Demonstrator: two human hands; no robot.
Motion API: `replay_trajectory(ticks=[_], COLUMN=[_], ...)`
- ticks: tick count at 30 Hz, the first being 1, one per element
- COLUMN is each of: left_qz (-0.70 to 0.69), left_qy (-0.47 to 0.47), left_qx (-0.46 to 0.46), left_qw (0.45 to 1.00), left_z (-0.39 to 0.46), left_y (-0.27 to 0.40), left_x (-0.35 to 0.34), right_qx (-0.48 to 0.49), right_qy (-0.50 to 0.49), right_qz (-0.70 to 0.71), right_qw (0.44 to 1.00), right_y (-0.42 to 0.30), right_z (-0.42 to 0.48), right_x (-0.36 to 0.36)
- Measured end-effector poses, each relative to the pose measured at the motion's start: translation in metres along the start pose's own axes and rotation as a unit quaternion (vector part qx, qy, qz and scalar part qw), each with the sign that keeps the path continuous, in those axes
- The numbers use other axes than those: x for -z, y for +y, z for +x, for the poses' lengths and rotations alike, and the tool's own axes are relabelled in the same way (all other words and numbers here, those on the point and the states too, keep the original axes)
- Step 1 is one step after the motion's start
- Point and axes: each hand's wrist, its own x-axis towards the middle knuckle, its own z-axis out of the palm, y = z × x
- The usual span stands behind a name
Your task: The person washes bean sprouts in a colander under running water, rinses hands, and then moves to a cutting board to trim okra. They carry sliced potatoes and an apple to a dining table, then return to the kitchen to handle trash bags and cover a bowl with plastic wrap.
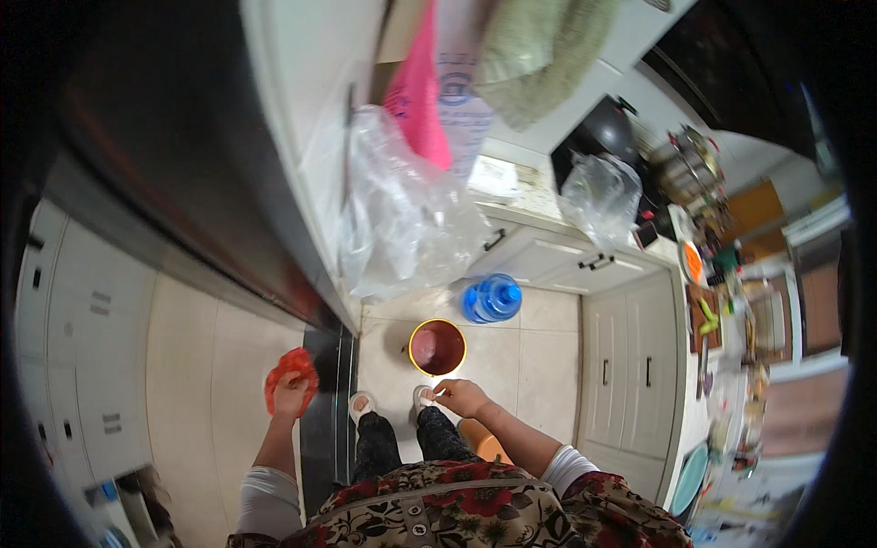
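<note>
My left hand (290, 394) grips a crumpled red plastic bag (299, 363) on the left, over the dark floor strip. The bag spreads out around the fingers. My right hand (464, 398) is in front of my body with its fingers loosely bent, and no object shows in it. Just beyond it stands a round bucket (445, 348) with a yellow rim and a reddish inside. The hand appears above and apart from the bucket. A large blue water bottle (492, 299) stands on the floor behind the bucket.
Clear plastic bags (411, 226) hang beside a pink bag (421, 103). A dark refrigerator-like appliance (199, 185) is on the left. White cabinets (623, 370) line the right, under a counter with a cutting board (706, 316). An orange object (485, 440) is by my leg.
</note>
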Motion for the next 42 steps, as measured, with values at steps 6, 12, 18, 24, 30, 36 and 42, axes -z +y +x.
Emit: replay_trajectory(ticks=[6,12,18,24,30,36,42], left_qz=[0.417,0.144,0.244,0.187,0.317,0.406,0.339], left_qy=[0.065,-0.195,-0.273,-0.151,-0.075,-0.170,-0.178], left_qx=[-0.147,0.018,0.015,0.054,0.003,0.037,-0.145], left_qw=[0.895,0.970,0.930,0.969,0.945,0.897,0.912], left_z=[0.015,-0.009,-0.045,-0.049,-0.105,-0.120,-0.085], left_y=[0.006,0.000,0.044,0.098,0.131,0.232,0.209], left_x=[0.011,-0.059,-0.137,-0.191,-0.267,-0.382,-0.414], right_qx=[-0.063,-0.026,-0.049,0.035,0.015,-0.078,-0.089], right_qy=[0.066,0.177,0.167,0.105,0.041,0.100,0.166], right_qz=[0.068,-0.020,0.118,0.082,0.136,0.193,0.158], right_qw=[0.994,0.984,0.978,0.990,0.990,0.973,0.969], right_y=[0.016,0.088,0.123,0.198,0.250,0.306,0.330], right_z=[-0.016,-0.025,-0.036,-0.010,-0.020,-0.039,-0.081], right_x=[-0.017,-0.018,0.047,0.106,0.206,0.242,0.209])
